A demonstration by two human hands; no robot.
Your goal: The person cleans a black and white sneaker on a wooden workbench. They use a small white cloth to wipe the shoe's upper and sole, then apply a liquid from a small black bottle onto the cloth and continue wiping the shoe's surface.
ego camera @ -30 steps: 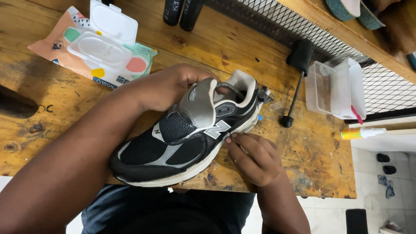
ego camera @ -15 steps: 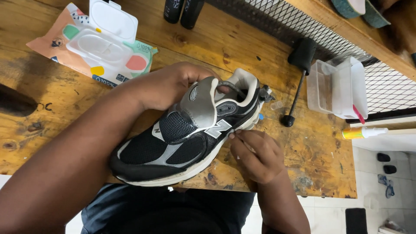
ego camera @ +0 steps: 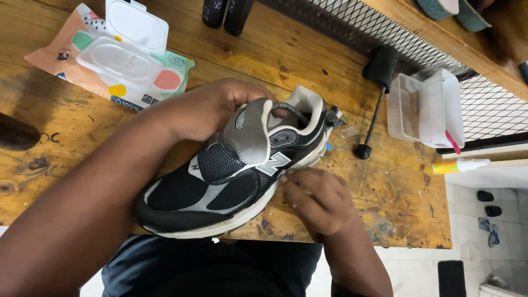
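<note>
At the centre of the wooden bench the left hand clasps the black-and-grey sneaker by its collar while, at four o'clock, the right hand fingertips press its midsole, laces absent, work seemingly midway.

Left hand curled; right hand loosely closed

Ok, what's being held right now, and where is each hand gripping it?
A black and grey sneaker. The left hand grips it at the collar and tongue; the right hand presses its fingertips against the midsole on the side near the heel.
</note>
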